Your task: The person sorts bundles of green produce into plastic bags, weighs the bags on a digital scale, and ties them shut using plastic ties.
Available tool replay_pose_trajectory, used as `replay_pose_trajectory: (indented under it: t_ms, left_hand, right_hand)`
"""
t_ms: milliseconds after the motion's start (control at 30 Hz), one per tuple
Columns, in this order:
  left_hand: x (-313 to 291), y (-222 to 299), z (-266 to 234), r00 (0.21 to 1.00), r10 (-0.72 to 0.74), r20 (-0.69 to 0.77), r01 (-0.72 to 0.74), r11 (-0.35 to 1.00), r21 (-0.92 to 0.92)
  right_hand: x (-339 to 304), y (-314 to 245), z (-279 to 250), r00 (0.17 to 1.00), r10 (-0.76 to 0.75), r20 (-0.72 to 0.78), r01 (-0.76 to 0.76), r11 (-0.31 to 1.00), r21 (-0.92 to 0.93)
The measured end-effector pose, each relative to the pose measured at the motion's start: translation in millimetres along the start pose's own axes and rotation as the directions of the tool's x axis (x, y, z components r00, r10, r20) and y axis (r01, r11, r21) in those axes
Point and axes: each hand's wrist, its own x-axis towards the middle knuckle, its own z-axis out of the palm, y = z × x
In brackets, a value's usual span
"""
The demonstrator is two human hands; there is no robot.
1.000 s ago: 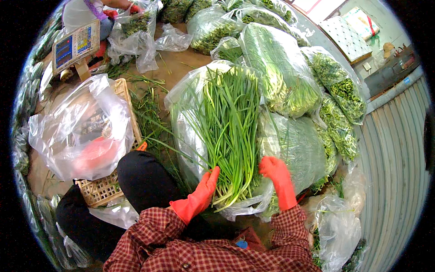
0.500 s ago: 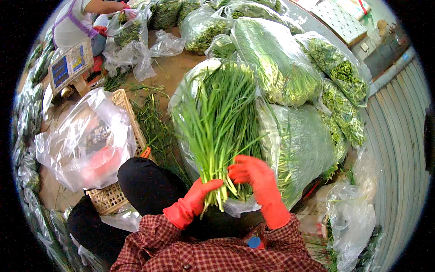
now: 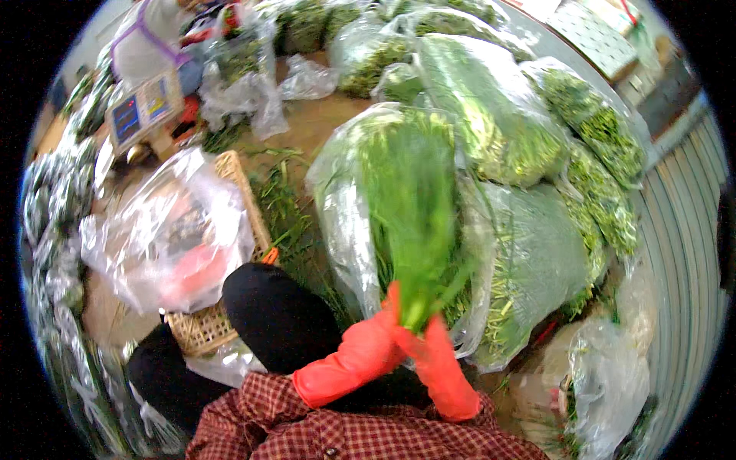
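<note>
A bunch of garlic chives [image 3: 418,222] stands between my hands, leaves pointing away from me and blurred by motion. My left hand [image 3: 369,349], in a red rubber glove, is closed round the stem end from the left. From the right, my right hand [image 3: 438,364], gloved alike, presses round the same stems; its fingers are partly hidden and smeared. The cut ends are out of sight behind the gloves. Just beyond and beneath the bunch lies an opened clear plastic bag [image 3: 337,195] with more chives in it.
Filled bags of greens [image 3: 529,253] are piled to the right and far side. At left are a wicker basket [image 3: 245,195] under a plastic bag [image 3: 169,230], and a digital scale [image 3: 144,111]. Loose chives [image 3: 285,207] litter the floor. A person [image 3: 146,46] is at far left.
My right hand has moved down and left, from open beside the bunch to round its base. My left hand and the chives have shifted right. The whole view has swung slightly.
</note>
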Motion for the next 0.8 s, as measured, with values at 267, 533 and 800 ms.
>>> replay_pose_trajectory:
  t_ms: [267, 533, 800]
  left_hand:
    - [5.3, 37.7, 6.5, 0.861, -0.038, 0.508, 0.099, 0.991, -0.094]
    - [-6.6, -7.2, 31.3, 0.995, -0.103, -0.011, 0.087, 0.883, -0.461]
    - [53.8, -31.9, 55.1, 0.791, -0.308, 0.529, 0.253, 0.951, 0.176]
  right_hand:
    - [-4.9, -17.6, -39.1, 0.873, 0.471, -0.131, -0.378, 0.82, 0.43]
    - [1.3, 8.5, -111.5, 0.763, 0.629, 0.152, -0.506, 0.433, 0.746]
    - [0.9, -8.3, -102.4, 0.806, 0.556, 0.205, -0.496, 0.444, 0.746]
